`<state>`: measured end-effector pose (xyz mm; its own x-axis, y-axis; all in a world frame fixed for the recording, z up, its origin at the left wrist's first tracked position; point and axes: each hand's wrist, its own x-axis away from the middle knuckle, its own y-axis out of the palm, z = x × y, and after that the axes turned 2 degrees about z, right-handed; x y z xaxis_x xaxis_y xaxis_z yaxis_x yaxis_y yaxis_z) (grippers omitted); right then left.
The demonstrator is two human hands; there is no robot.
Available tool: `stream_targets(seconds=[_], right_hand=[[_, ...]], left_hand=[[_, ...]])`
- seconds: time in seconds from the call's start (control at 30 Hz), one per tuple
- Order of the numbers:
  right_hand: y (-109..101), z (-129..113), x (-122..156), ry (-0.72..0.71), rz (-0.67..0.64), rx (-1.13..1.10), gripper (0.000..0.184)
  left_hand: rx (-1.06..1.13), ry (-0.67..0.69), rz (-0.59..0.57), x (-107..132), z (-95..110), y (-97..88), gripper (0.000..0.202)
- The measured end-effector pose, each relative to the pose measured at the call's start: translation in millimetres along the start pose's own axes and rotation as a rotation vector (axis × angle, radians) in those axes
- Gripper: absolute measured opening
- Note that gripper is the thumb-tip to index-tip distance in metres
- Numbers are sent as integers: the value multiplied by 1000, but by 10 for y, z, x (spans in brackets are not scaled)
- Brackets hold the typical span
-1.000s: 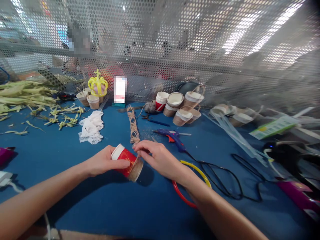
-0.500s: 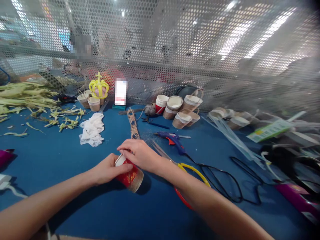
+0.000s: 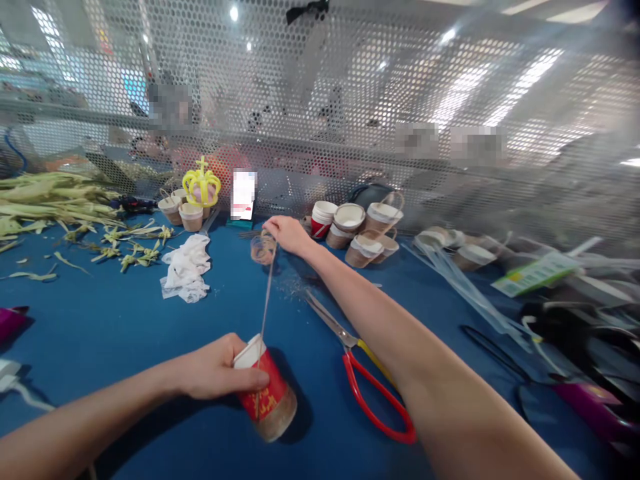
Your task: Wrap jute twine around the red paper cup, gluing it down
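Note:
My left hand [image 3: 217,367] is closed around a red paper cup [image 3: 273,383] with a white rim and yellow lettering. The cup lies tilted, its base end banded with brown twine. A strand of twine [image 3: 267,303] runs taut from under my left thumb, past the rim, up to my right hand [image 3: 290,233]. The right fingers are pinched on that strand, well beyond the cup. Loose twine coils [image 3: 261,249] hang or lie just below them, blurred. Under my right forearm are large scissors [image 3: 345,339] with one red and one yellow handle.
Several twine-wrapped cups [image 3: 370,243] stand at the back before a perforated metal screen [image 3: 300,80]. A crumpled white cloth [image 3: 186,270], a yellow crown [image 3: 201,187], a phone [image 3: 244,193] and pale husks [image 3: 55,193] are leftward. Clear strips [image 3: 460,280] lie right.
My right hand has moved from the cup's rim far forward, drawing the strand out straight. The left hand and cup have come slightly nearer. My right forearm now hides the glue gun.

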<state>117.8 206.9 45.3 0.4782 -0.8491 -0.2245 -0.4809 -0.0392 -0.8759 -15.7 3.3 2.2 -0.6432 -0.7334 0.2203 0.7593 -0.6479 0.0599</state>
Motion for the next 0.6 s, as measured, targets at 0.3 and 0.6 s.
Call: stream_targets(seconds=[0.3, 0.6], right_hand=[[-103, -43, -410, 279, -72, -72, 28], [-327, -77, -590, 273, 49, -187, 31]], left_hand=[[-13, 15, -22, -23, -22, -18, 42], [-15, 32, -17, -19, -23, -23, 42]])
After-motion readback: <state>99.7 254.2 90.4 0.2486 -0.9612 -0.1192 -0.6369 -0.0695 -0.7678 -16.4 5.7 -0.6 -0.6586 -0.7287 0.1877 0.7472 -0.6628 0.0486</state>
